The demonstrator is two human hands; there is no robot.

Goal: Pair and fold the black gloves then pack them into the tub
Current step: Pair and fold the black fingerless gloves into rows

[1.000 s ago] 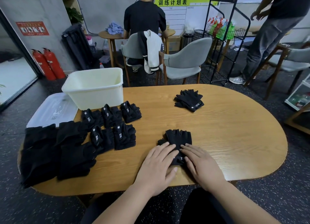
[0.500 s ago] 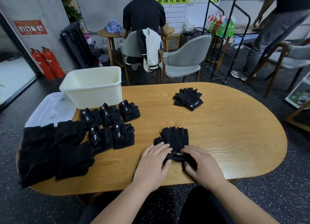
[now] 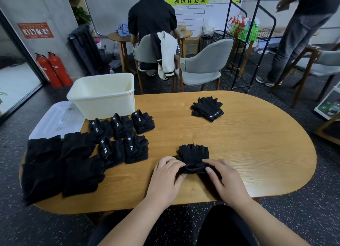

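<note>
Glove cuff [image 3: 195,168] now a raised roll

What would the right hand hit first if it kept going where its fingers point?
The right hand grips the glove pair, so that comes first; just beyond, probably the left hand, fingers facing it.

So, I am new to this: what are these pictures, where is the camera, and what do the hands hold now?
There is no machine here, only a person's bare hands. The camera sits on the person's head and looks down, so the arms enter from below. The left hand and right hand both pinch the near edge of a black glove pair on the table. To the left lie five folded pairs, a loose pile and a white tub. An unfolded pair lies farther away.
</note>
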